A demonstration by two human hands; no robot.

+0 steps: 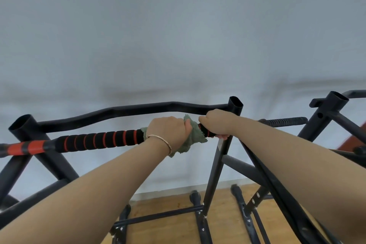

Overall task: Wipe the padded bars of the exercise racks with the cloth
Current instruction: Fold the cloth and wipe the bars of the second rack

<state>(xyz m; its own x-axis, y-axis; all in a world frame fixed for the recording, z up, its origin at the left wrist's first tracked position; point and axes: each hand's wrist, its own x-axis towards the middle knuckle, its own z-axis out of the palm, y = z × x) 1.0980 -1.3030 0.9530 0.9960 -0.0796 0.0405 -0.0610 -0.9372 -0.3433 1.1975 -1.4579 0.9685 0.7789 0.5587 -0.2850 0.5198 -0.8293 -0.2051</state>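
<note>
A black foam-padded bar with red rings [99, 139] runs across the near side of a black exercise rack [234, 105]. My left hand [168, 130] grips a green cloth [193, 138] wrapped around the bar near its right end; a thin bangle sits on that wrist. Just to the right, my right hand [216, 124] grips the bar's padded end beside the rack's upright post. The two hands are close together but do not touch.
A curved bare black bar [128, 110] runs behind the padded one. A second black rack [334, 103] with a ribbed black grip [285, 121] stands to the right. A pale wall fills the background; the rack feet rest on a wooden floor [217, 200] below.
</note>
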